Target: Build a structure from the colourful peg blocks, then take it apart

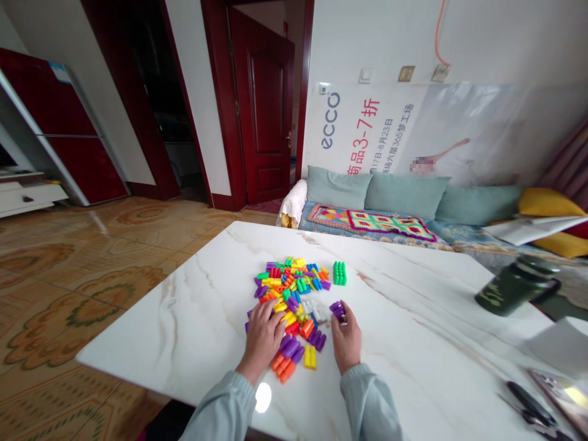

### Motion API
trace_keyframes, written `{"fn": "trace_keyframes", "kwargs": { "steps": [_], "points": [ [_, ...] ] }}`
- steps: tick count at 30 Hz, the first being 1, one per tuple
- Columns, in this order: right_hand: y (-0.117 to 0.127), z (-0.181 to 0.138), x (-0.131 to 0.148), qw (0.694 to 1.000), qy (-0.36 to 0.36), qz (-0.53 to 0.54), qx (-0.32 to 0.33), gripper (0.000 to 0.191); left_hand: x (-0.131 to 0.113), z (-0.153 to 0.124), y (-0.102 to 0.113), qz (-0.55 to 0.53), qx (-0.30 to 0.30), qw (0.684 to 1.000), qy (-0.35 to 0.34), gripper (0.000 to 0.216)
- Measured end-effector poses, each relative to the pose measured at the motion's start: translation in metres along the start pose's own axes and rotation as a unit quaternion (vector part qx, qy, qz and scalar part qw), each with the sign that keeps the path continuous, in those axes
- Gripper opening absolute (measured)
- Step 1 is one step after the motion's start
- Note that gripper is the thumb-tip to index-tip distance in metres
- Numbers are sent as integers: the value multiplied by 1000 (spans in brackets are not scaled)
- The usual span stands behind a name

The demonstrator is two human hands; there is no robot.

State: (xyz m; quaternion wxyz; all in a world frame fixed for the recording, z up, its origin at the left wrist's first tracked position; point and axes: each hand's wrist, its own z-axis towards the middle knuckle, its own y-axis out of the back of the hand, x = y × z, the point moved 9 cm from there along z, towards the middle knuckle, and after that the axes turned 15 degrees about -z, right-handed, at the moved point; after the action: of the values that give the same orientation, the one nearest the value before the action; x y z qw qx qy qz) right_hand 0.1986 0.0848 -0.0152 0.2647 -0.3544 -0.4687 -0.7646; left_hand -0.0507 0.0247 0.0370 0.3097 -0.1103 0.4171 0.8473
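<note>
A heap of small colourful plastic blocks (291, 297) lies on the white marble table (413, 331). My left hand (264, 334) rests on the heap's near left edge, fingers spread over the pieces. My right hand (346, 340) sits at the heap's right side, its fingers closed on a purple block (337, 309). A joined set of green blocks (339, 273) stands apart, just right of the heap's far end. Orange, purple and yellow pieces lie between my two hands.
A dark green mug (517, 293) sits at the table's right. Black scissors (528, 404) and a booklet lie at the near right corner. Behind the table runs a sofa (404, 214) with cushions. Tiled floor spreads to the left.
</note>
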Motion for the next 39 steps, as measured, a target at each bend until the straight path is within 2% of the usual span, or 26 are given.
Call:
{"fn": "trace_keyframes", "kwargs": {
  "steps": [3,8,10,13,15,16,18,20,24,27,30,32,33,34,37,39],
  "points": [
    [1,1,-1,1000,5,-11,-6,63,0,0,5,-25,-21,999,-5,21],
    [-1,0,9,996,72,-53,-9,56,0,-4,33,-87,-111,990,-5,24],
    [-4,-1,13,995,92,-42,1,57,-5,-7,38,-133,-100,986,-11,23],
    [-6,-3,19,994,109,0,15,52,-24,-14,30,-188,-1,981,-47,30],
    [-5,-3,24,993,113,11,21,46,-36,-20,22,-174,65,981,-63,44],
    [-4,-3,25,993,113,10,23,43,-39,-22,20,-159,81,982,-64,44],
    [-1,-4,28,994,111,-3,22,35,-40,-24,17,-136,83,986,-56,31],
    [0,-6,32,992,116,-25,36,27,-33,-24,16,-136,59,988,-38,22],
    [-11,-15,44,978,162,-51,118,25,-2,-25,16,-201,-17,978,50,22],
    [-12,-18,51,972,183,-65,134,30,28,-31,18,-295,-91,934,182,29],
    [-8,-18,55,972,190,-69,120,34,42,-37,7,-416,-122,848,307,39],
    [-6,-19,58,971,201,-63,117,35,39,-33,2,-471,-126,806,334,40],
    [-6,-20,59,970,206,-60,118,35,36,-29,2,-481,-126,803,327,37],
    [-5,-21,61,969,210,-57,119,34,31,-23,4,-479,-127,813,305,32],
    [-5,-23,62,968,213,-58,119,34,12,-6,15,-429,-130,871,200,15],
    [-5,-24,63,968,213,-61,121,34,4,-2,19,-403,-136,893,149,14]
  ]
}}
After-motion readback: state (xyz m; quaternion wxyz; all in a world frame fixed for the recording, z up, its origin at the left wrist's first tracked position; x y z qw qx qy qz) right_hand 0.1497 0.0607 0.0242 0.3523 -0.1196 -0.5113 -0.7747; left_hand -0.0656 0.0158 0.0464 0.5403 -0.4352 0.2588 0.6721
